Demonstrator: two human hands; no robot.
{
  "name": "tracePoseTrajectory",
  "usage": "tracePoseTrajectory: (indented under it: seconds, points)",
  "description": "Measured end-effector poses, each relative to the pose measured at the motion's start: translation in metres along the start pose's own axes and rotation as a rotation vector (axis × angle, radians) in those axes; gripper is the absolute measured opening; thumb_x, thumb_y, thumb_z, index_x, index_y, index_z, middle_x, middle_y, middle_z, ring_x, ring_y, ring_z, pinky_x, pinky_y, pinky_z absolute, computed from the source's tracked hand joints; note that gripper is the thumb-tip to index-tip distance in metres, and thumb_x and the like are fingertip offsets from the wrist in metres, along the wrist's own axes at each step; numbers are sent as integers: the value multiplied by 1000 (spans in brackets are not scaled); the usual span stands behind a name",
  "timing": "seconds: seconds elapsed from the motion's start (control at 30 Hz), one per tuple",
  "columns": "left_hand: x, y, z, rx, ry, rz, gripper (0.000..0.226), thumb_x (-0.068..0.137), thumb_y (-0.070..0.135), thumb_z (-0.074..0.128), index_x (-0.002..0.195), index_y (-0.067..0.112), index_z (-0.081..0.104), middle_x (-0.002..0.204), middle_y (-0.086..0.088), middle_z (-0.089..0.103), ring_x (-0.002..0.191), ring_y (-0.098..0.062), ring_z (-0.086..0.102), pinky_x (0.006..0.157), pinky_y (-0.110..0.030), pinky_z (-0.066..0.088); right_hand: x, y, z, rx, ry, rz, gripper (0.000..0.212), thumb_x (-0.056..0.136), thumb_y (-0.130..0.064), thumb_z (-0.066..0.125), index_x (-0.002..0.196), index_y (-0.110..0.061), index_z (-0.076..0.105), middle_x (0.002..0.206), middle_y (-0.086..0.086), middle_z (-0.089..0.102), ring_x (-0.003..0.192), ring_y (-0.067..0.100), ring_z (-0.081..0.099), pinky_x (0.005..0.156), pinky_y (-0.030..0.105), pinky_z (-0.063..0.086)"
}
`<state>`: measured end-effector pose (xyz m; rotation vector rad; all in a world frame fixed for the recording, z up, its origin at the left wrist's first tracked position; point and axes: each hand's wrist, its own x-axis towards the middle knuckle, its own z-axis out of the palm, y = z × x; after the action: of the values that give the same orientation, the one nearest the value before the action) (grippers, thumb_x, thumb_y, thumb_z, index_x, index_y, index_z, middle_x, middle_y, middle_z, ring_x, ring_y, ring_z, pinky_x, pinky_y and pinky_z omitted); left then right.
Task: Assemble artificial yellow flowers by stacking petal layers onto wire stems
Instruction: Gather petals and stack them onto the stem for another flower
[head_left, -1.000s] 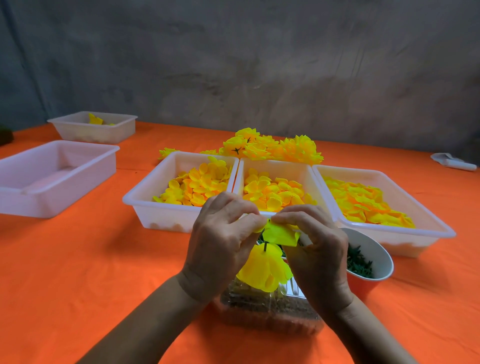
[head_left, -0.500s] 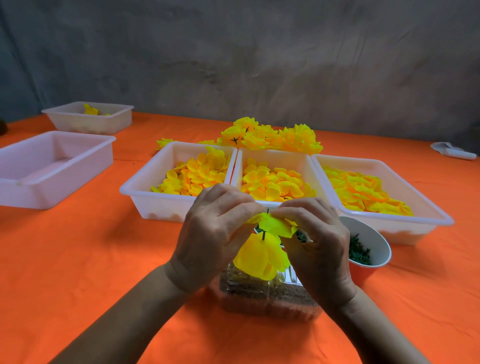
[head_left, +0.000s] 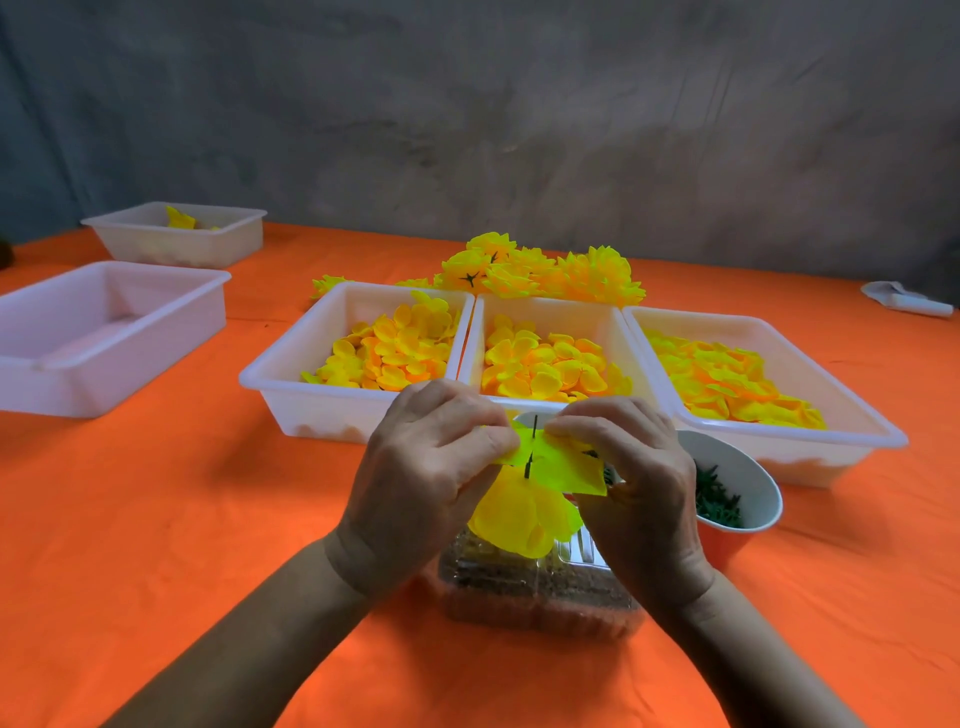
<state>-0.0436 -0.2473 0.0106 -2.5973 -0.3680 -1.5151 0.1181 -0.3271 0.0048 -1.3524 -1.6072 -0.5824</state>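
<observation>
My left hand (head_left: 431, 467) and my right hand (head_left: 634, 478) pinch a flat yellow petal layer (head_left: 558, 462) from both sides. A thin dark wire stem (head_left: 534, 427) pokes up through its middle. Lower on the same stem hangs a larger yellow petal layer (head_left: 519, 514). Behind my hands stand three white trays of loose yellow petals: left (head_left: 291, 387), middle (head_left: 545, 306) and right (head_left: 852, 410). Finished yellow flowers (head_left: 540, 270) lie piled behind the trays.
A clear plastic box (head_left: 535, 597) sits under my hands. A red cup with green pieces (head_left: 727, 535) stands right of them. Two more white trays are at the left: a near one (head_left: 109, 374) and a far one (head_left: 182, 249) holding a yellow piece. The cloth is orange.
The petal layer has slid further down the stem, so more wire tip shows above it. My hands stay in the same place.
</observation>
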Motion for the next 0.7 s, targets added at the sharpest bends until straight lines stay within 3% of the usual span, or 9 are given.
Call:
tracePoseTrajectory:
  seconds: [0.1,0.23,0.4,0.53,0.63,0.7]
  points:
    - [0,2,-2,41,0,29,16,85,9,60,78,2,73,84,-9,70,79,-31,64,76,-35,43,-3,0,-3,-30,30,-39,21,70,-9,75,91,-5,74,90,8,70,82,31,64,69,44,49]
    - [-1,2,2,28,34,39,13,84,9,62,84,3,74,86,-8,71,80,-29,63,76,-36,46,-6,-2,-6,-82,36,-136,14,71,-1,73,84,-7,75,90,5,70,84,28,64,73,42,46]
    - [-6,-3,10,-59,41,-159,34,68,5,77,101,4,71,96,-7,70,89,-27,61,76,-43,50,-9,5,-2,-34,32,-54,10,80,-9,65,80,-8,74,87,4,70,83,27,63,72,42,47]
    - [-8,-8,11,-79,8,-146,18,76,12,63,89,4,74,92,-8,70,86,-28,62,74,-43,49,-7,7,2,2,9,-37,16,82,-16,59,79,-10,74,87,2,70,83,27,63,72,43,48]
    - [-7,-8,11,-58,0,-111,10,75,9,68,82,6,74,89,-5,69,83,-26,60,72,-41,47,-6,7,2,-42,-1,-56,8,77,-9,69,83,-9,74,89,2,71,85,29,64,73,44,48]
    - [-8,-7,11,-43,-4,-90,9,78,11,68,80,6,74,87,-4,69,82,-27,60,70,-41,46,-6,7,1,-78,-4,-78,20,67,-2,75,86,-9,75,91,3,71,87,30,64,74,43,48]
